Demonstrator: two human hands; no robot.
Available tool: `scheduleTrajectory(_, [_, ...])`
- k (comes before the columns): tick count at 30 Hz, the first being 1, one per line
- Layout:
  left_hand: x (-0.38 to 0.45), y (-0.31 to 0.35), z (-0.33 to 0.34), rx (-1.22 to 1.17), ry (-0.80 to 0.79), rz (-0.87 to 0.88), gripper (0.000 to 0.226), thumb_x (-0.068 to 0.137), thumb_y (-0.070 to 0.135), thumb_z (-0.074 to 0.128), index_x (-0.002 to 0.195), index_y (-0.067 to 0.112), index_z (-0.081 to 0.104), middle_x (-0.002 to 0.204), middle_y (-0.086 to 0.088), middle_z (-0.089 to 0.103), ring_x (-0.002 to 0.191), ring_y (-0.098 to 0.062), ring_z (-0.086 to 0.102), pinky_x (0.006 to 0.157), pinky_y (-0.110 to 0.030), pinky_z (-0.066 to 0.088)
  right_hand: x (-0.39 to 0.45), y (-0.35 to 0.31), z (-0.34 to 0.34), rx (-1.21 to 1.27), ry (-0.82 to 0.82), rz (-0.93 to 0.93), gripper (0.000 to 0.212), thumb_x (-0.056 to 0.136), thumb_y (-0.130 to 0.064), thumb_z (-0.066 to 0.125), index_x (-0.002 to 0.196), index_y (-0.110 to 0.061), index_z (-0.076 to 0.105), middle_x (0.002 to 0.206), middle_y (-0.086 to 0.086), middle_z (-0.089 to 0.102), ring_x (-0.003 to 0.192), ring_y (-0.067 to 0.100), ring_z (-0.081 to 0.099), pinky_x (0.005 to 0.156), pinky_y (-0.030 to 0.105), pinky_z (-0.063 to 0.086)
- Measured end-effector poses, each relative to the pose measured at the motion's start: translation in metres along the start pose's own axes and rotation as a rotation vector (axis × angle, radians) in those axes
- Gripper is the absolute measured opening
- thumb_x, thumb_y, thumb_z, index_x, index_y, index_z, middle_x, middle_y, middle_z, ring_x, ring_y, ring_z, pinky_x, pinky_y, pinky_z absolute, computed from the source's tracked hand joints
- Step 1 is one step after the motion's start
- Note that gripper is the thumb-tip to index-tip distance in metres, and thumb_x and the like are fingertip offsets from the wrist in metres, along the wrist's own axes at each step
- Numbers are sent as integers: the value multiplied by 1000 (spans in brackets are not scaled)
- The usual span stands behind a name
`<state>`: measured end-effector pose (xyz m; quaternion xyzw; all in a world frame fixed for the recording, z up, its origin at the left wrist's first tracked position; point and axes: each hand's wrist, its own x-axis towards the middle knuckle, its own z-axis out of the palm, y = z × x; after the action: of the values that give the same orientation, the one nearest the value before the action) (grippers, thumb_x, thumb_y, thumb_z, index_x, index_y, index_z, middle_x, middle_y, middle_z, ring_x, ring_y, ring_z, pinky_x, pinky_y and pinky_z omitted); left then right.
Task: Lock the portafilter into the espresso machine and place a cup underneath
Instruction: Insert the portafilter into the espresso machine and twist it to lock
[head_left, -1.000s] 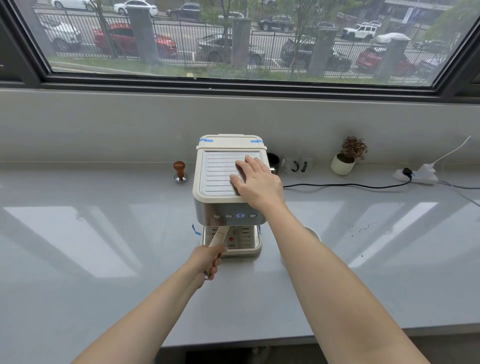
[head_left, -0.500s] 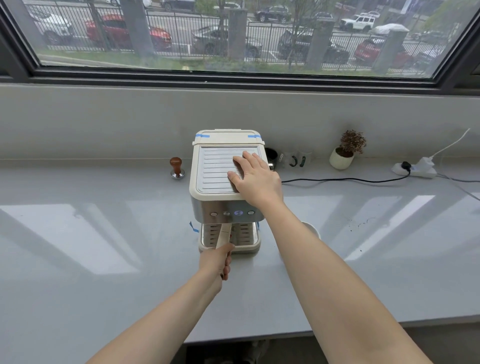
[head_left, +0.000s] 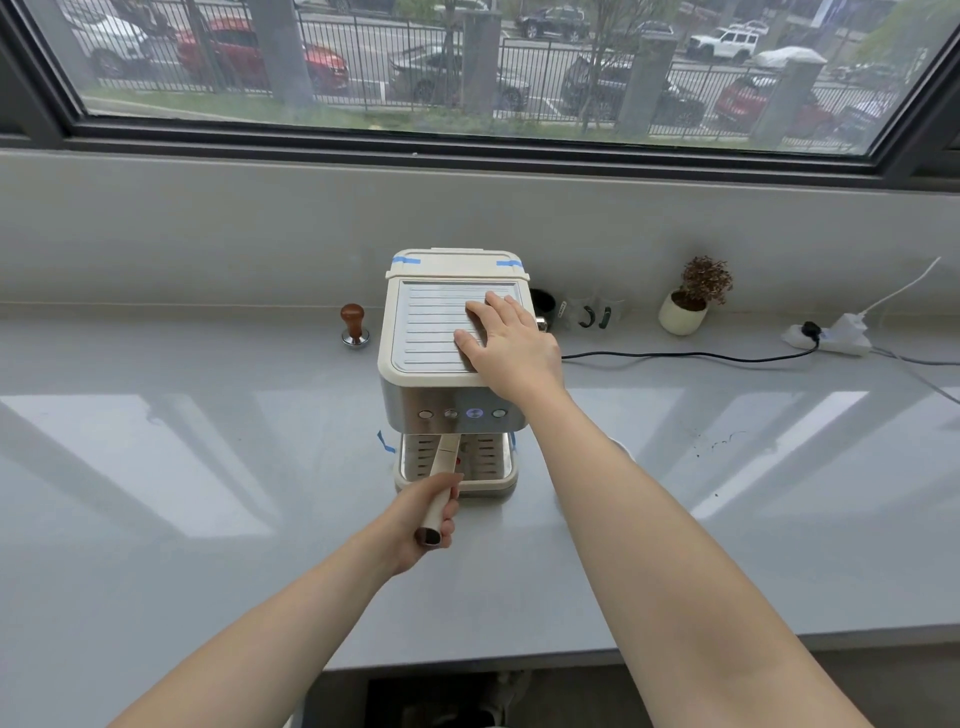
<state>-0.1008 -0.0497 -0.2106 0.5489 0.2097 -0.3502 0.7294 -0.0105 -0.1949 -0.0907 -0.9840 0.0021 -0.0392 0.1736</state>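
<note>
Head view, table by a window.

**Q:** Where is the portafilter, and who holds it?

**A:** Its cream handle, the portafilter (head_left: 442, 483), juts out from under the front of the espresso machine (head_left: 457, 374) at frame centre. The long axis runs from the machine's underside down and slightly left toward the viewer. The left hand (head_left: 423, 519) is clenched around the near end; the basket end is hidden beneath the housing.

**Q:** And the other hand?

**A:** The right hand (head_left: 511, 345) lies flat and released, palm down on the ribbed top, apparently bracing the machine.

**Q:** What does the next move turn on?

**A:** Probably a sideways swing of the handle toward the right of the frame. Whether it is fully locked cannot be told.

**Q:** The cup?

**A:** Only a white rim, likely the cup (head_left: 623, 448), peeks out behind the right forearm, lower right of the machine. That hand is nearer. The drip tray (head_left: 488, 480) holds no cup.
</note>
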Motion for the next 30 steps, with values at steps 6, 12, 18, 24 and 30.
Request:
scheduleTrajectory(6, [1,-8,4,-58,25,46,21,85,27,61,72,16,48,50,0,36,35,-13,26,38,-21,18,-1,0,0,3,5,5,52,94,-55,28,144,-39,30,160,-13,18,148,8,9,111,45,26])
scheduleTrajectory(12, [0,-11,11,44,173,130,24,85,27,61,74,16,43,53,-1,38,35,-14,25,39,-20,19,-3,-2,0,-3,6,19,50,95,-52,27,144,-40,30,160,-16,17,148,6,8,111,44,26])
scheduleTrajectory(18, [0,-10,15,35,228,122,21,86,26,61,77,15,46,53,-1,38,35,-13,25,41,-20,17,-4,-3,-2,10,8,33,49,96,-51,26,144,-41,29,160,-16,16,148,6,8,108,44,26])
scheduleTrajectory(24, [2,-10,13,38,214,135,21,87,26,61,77,14,46,54,-2,38,36,-14,26,43,-22,18,-2,-3,-2,1,-3,35,50,96,-51,26,145,-40,28,160,-16,15,148,7,7,107,44,27])
scheduleTrajectory(30, [5,-11,16,23,241,131,22,86,25,61,78,12,45,52,-1,37,36,-15,23,43,-21,17,0,-2,1,-2,12,38,50,96,-52,26,145,-41,28,160,-17,16,148,6,8,107,43,28])
